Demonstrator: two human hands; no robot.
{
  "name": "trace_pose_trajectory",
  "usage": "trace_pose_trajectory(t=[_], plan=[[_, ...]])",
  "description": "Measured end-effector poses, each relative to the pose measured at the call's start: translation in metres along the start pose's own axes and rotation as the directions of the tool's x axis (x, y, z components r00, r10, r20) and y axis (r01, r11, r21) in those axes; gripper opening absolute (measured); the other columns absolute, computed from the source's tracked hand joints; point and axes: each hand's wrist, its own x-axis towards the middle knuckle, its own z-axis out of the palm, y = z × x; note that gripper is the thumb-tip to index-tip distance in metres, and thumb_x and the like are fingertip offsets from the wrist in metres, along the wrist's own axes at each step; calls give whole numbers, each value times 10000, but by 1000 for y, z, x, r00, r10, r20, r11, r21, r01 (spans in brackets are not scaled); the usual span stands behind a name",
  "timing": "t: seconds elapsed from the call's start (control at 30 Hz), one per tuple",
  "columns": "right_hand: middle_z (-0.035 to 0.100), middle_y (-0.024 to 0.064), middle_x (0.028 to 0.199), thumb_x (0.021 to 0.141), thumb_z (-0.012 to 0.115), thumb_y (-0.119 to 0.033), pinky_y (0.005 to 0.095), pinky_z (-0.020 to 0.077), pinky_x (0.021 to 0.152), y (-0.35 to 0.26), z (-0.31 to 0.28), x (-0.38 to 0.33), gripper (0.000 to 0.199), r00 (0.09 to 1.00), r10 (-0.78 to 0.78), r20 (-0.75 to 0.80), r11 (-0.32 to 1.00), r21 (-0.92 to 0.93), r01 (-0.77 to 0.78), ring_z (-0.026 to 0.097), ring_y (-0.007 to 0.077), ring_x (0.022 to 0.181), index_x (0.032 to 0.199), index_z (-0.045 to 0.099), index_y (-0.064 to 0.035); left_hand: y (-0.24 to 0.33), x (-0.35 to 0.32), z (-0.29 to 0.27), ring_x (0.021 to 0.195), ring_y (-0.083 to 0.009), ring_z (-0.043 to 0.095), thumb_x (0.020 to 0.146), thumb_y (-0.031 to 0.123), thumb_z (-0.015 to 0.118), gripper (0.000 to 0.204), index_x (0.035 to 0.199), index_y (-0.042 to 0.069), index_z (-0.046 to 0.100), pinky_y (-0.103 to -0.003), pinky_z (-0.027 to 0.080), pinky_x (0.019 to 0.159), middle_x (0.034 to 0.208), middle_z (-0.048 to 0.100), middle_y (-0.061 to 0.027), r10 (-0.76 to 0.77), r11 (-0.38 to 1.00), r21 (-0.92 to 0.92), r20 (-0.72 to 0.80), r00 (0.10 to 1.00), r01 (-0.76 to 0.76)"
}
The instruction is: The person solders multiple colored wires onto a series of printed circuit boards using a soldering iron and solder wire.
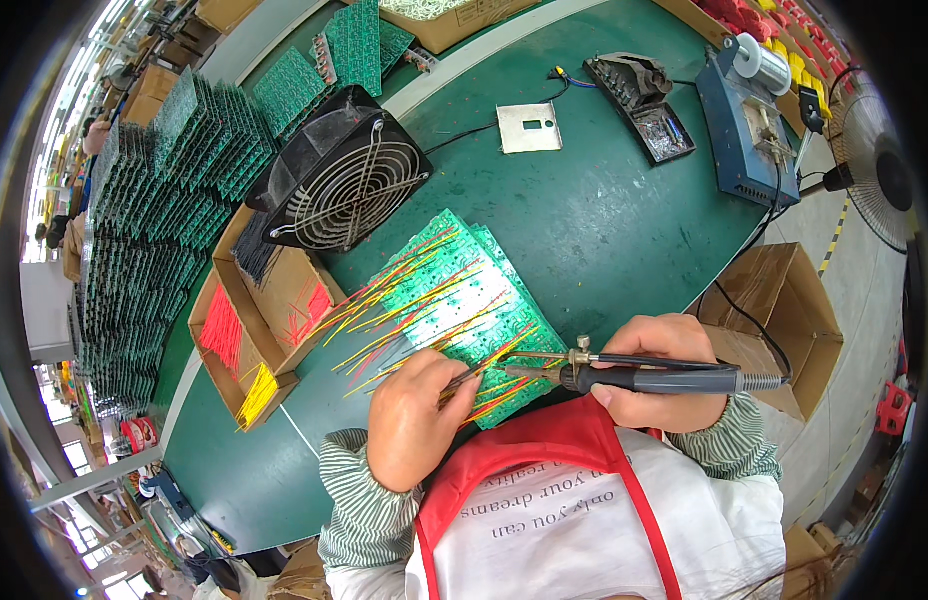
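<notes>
In my right hand (664,370) is a black soldering iron (649,380) with a solder feed tube clamped along it. Its tip points left, over the near part of a green circuit board panel (439,300). Red, yellow and dark wires (424,290) stick out from the panel in rows, mostly toward the left. My left hand (416,415) is closed at the panel's near left side, its fingertips pinching a thin wire close to the iron's tip. That wire's colour is hard to make out. Another green board shows under the panel's right edge.
A black fan (349,185) stands beyond the panel. Left of it, a divided cardboard box (269,345) holds red, yellow and black wires. Tall stacks of boards (164,220) rise at far left. A blue solder feeder (739,140) with a spool and a black tray (649,110) sit at back right.
</notes>
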Motion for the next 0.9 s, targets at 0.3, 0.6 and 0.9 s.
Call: trace_pose_trajectory(t=[0.3,0.6,0.9], plan=[[614,55,606,670,727,-100,259,456,487,0,-9,-7,175,1000,-5,-26,999,-37,4,594,141,509,757,610,-3,2,-4,-34,608,-190,585,768,14,676,80,840,3,643,-276,470,566,754,625,-103,-83,944,263,-396,915,200],[600,53,587,681,726,-94,254,444,474,1,-16,-9,174,998,12,-61,999,-31,-14,574,127,489,757,602,1,12,15,9,677,-293,610,774,91,683,90,815,30,632,-370,476,593,761,607,-108,48,999,16,-23,999,-47],[601,55,603,678,727,-101,258,448,488,6,-14,-6,175,998,41,-40,999,-28,-42,580,125,513,760,605,-7,10,18,10,561,-176,531,758,53,702,101,793,0,623,-287,411,506,721,578,-79,43,999,-20,-8,999,-43]])
